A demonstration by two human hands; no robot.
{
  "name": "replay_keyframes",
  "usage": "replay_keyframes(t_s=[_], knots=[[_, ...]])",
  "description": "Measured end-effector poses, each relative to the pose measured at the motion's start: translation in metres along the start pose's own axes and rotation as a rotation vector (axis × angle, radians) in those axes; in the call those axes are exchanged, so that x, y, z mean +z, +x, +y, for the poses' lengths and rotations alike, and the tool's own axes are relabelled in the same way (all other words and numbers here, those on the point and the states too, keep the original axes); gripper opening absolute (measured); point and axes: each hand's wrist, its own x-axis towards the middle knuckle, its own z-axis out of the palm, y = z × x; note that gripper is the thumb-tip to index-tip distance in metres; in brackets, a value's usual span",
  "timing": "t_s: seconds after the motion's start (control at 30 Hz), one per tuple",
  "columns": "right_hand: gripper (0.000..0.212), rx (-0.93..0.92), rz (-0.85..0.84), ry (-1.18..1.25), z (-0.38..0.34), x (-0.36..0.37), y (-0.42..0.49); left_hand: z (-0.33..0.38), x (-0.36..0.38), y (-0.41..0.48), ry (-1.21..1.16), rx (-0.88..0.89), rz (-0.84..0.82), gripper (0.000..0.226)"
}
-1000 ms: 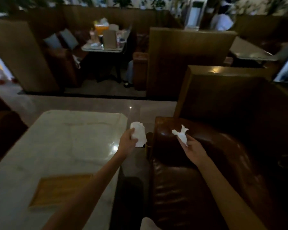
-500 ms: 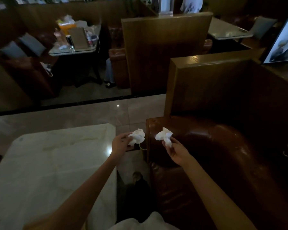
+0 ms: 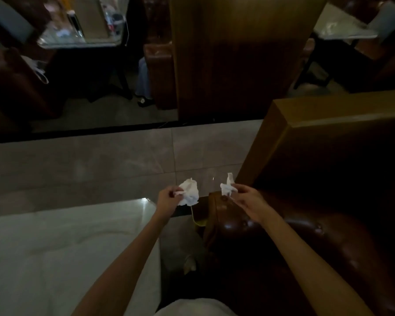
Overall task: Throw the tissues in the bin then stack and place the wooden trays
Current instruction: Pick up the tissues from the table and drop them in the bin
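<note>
My left hand (image 3: 168, 198) pinches a crumpled white tissue (image 3: 189, 193) just past the far corner of the pale marble table (image 3: 62, 249). My right hand (image 3: 246, 200) holds a second, smaller tissue (image 3: 227, 188) above the arm of the brown leather sofa (image 3: 290, 242). The two tissues hang about a hand's width apart over the dark gap between table and sofa. A yellowish rim (image 3: 200, 222) shows in that gap below the tissues; I cannot tell whether it is the bin. No wooden tray is in view.
A tall wooden booth partition (image 3: 235, 58) stands across the grey tiled aisle (image 3: 100, 165). Another wooden partition (image 3: 328, 124) backs the sofa on the right. A cluttered table (image 3: 80, 35) is at far left, and someone's leg (image 3: 144, 80) shows beside the partition.
The view has tilted down and forward, and the wooden tray has dropped out of frame. Both hands have come closer together and reached farther out, each still holding its tissue.
</note>
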Motion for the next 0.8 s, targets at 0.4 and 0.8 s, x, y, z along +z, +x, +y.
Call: replay_keyframes(t_s=[0.4, 0.8], knots=[[0.019, -0.019, 0.158, -1.010, 0.013, 0.029, 0.276, -0.108, 0.073, 0.249, 0.402, -0.239, -0.234, 0.026], [0.026, 0.420, 0.203, -1.347, 0.198, -0.022, 0.509, -0.344, 0.243, 0.387, 0.571, -0.338, -0.600, 0.033]])
